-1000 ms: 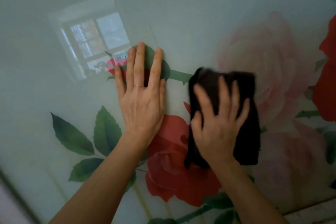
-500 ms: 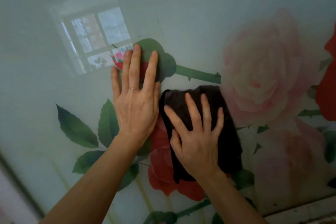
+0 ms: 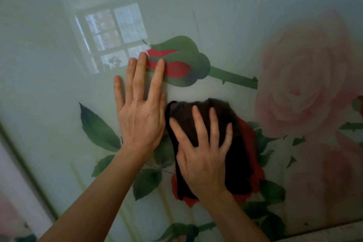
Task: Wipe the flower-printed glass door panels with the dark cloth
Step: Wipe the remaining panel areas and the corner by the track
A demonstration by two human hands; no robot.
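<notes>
Against the glass door panel (image 3: 225, 15), dark cloth (image 3: 239, 155) under right hand (image 3: 204, 163) spread fingers (image 3: 214, 122), left hand (image 3: 140, 120) flat beside, fingers straight.

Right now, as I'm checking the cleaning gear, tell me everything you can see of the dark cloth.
The cloth is near-black, soft-looking fabric, bunched into a rough pad with rumpled edges. It lies against the glass panel, covering most of a printed red rose. The right hand presses it with spread fingers; the left hand rests on the glass close beside its upper left corner.
</notes>
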